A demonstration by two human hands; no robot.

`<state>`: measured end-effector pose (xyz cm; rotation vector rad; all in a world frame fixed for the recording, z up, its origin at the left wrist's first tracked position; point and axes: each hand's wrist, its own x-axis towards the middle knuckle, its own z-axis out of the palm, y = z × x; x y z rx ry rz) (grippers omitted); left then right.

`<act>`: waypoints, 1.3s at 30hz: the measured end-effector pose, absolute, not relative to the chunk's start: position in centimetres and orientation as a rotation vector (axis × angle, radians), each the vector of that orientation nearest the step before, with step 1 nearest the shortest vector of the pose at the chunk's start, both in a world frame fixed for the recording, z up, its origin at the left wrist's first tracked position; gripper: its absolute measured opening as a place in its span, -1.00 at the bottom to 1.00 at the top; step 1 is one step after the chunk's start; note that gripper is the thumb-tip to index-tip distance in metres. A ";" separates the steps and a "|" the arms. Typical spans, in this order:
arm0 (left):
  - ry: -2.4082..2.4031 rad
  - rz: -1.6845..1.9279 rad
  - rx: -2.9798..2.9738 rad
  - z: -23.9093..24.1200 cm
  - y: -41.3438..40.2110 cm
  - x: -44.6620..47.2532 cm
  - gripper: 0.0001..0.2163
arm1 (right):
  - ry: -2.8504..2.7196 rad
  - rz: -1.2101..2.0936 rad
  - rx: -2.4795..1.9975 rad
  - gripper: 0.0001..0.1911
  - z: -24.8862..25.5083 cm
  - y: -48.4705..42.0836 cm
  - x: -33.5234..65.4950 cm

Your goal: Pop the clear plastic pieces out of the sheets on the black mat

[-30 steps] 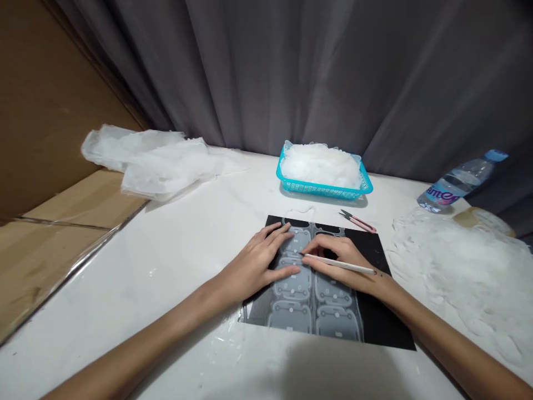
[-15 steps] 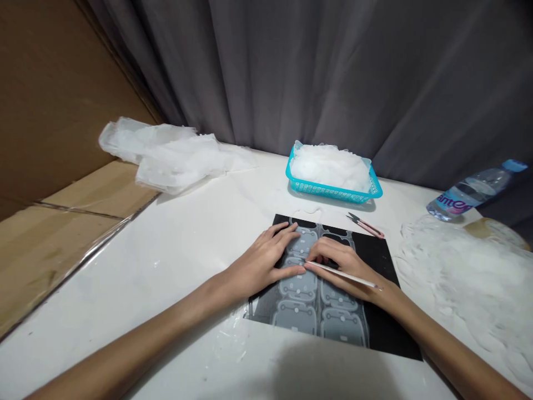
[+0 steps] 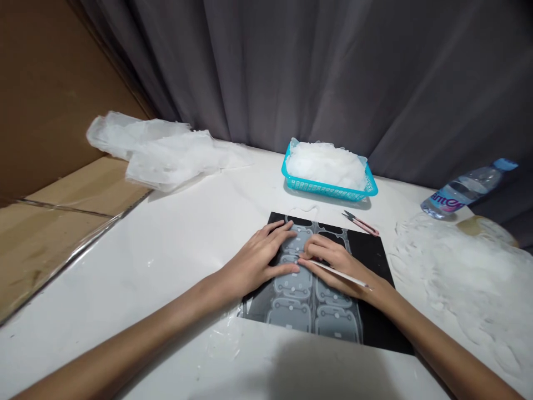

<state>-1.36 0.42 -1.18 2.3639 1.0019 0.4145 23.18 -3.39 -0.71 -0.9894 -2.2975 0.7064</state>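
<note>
A translucent plastic sheet (image 3: 290,314) with rounded, tag-like outlines in two columns lies on a black mat (image 3: 377,266). My left hand (image 3: 263,253) rests flat on the sheet's left column, fingers spread, thumb pointing right. Just to its right, my right hand (image 3: 331,262) pinches a thin white pen-like tool (image 3: 341,273), whose rear end slants back over the wrist. The fingertips touch or nearly touch the sheet near my left thumb. The tool's tip is hidden or too small to make out.
Thread snips (image 3: 361,223) lie at the mat's far edge. Behind them stands a turquoise basket (image 3: 331,190) of white scraps. White sheets (image 3: 166,158) lie back left beside cardboard (image 3: 87,183). At right are a translucent white pile (image 3: 470,278) and a tilted water bottle (image 3: 466,189).
The whole view has shifted slightly, so everything appears a little further left. My right fingertips have moved very slightly left over the sheet; my left hand stays in place.
</note>
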 end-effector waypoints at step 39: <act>0.951 0.749 1.915 0.9 0.9 0.2 -0.38 | -2.014 1.095 -1.069 -0.79 6.4 -0.3 24.3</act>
